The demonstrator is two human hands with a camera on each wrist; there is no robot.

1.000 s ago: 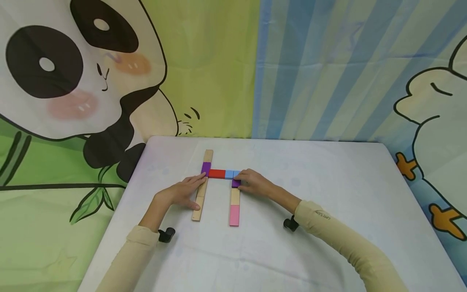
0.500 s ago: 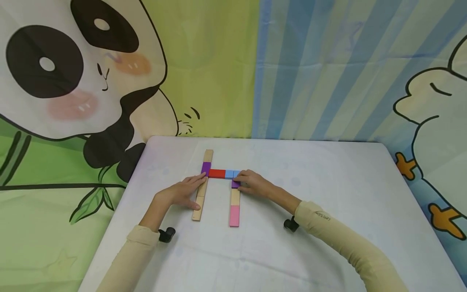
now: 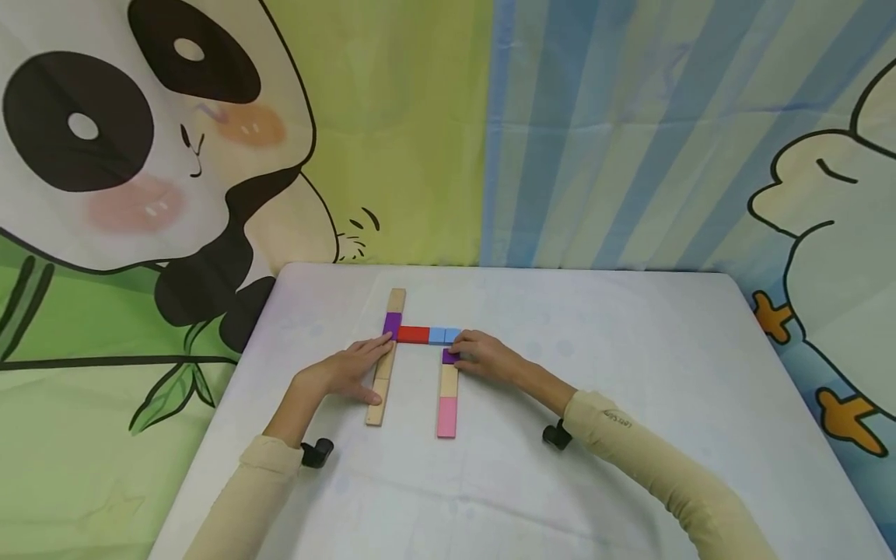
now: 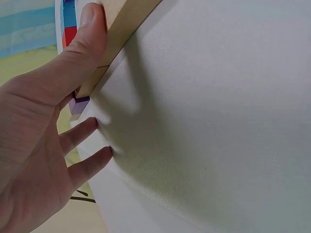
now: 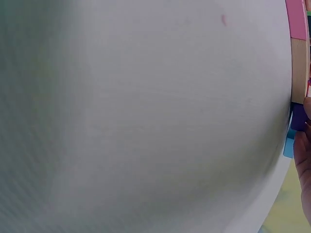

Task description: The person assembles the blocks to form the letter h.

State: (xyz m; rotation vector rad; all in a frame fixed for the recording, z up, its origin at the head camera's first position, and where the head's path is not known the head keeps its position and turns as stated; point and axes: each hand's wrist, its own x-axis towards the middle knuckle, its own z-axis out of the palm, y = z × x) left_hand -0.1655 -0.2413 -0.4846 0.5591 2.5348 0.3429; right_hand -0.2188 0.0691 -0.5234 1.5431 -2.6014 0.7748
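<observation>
Flat coloured wooden blocks form a figure on the table. Its long left column has plain wood blocks (image 3: 384, 365) and a purple block (image 3: 393, 323). A crossbar of a red block (image 3: 414, 334) and light blue blocks (image 3: 437, 335) runs right from it. Below the crossbar's right end stands a short column: a dark purple block (image 3: 449, 357), a plain block (image 3: 449, 381) and a pink block (image 3: 446, 418). My left hand (image 3: 343, 372) rests along the left column, fingers extended and thumb on a plain block. My right hand (image 3: 490, 357) pinches the dark purple block, index finger by the blue end.
The blocks lie on a white-covered table (image 3: 595, 327). A printed cloth (image 3: 406, 140) with a panda and stripes hangs behind its far edge. Dark wrist cameras (image 3: 317, 453) sit at both cuffs.
The short right column has slid very slightly toward me, leaving a thin gap below the blue blocks. The left hand keeps its place, and the head view has shifted a little.
</observation>
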